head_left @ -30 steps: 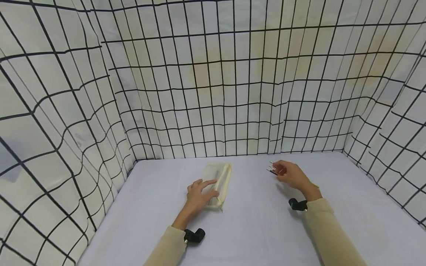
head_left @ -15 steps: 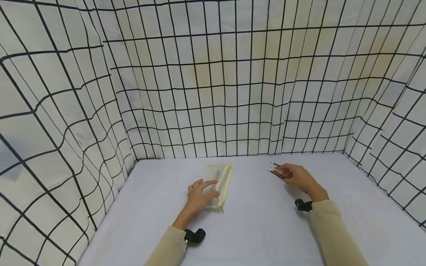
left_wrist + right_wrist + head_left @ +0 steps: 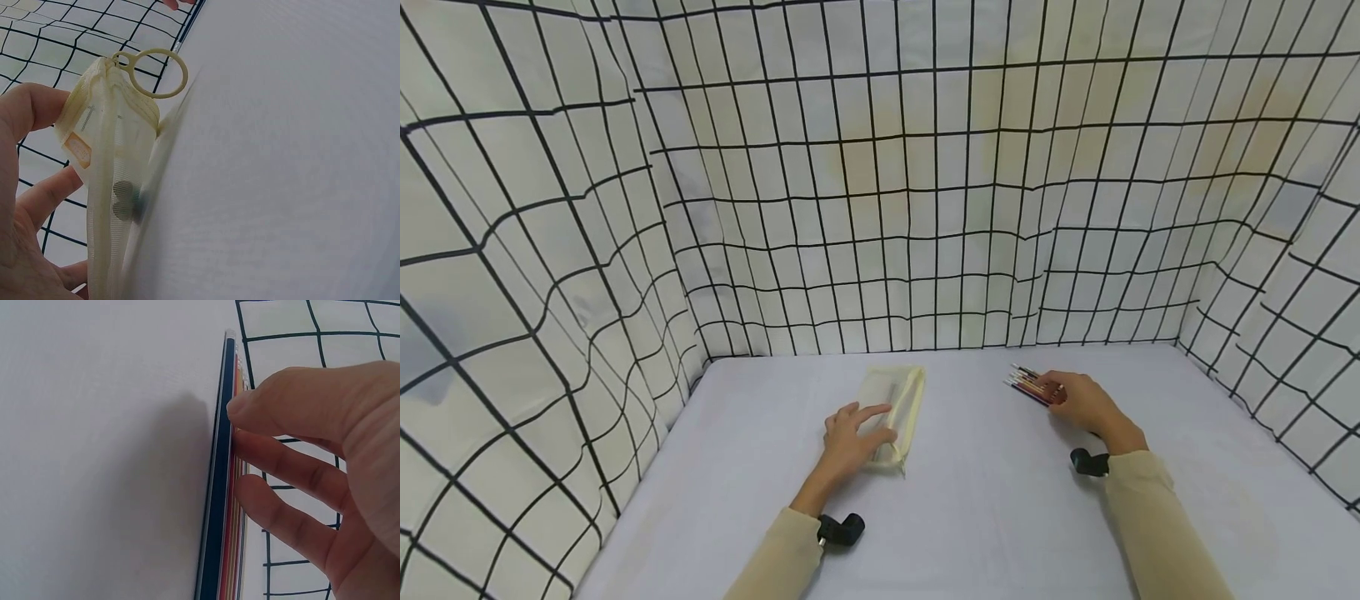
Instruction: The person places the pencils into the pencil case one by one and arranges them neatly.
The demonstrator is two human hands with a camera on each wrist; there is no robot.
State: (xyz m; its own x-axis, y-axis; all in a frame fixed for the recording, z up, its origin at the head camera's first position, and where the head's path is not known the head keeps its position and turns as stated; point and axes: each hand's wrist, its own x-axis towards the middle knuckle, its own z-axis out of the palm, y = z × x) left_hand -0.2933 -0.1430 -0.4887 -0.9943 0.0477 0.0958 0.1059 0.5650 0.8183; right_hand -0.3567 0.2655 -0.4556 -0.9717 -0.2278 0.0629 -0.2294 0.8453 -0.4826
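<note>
Pencils (image 3: 1026,384), across the worktop (image 3: 970,508) from the mesh pouch (image 3: 905,417), are pinched by the right hand (image 3: 1082,407), seemingly so they stay bunched, while the pouch is touched, perhaps steadied, by the left hand (image 3: 846,442), its grip unclear.

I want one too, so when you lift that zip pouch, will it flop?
Probably floppy: the zip pouch looks like thin mesh. Grey shapes show through, so it may sag there. Its ring might swing, jutting from one end.
</note>
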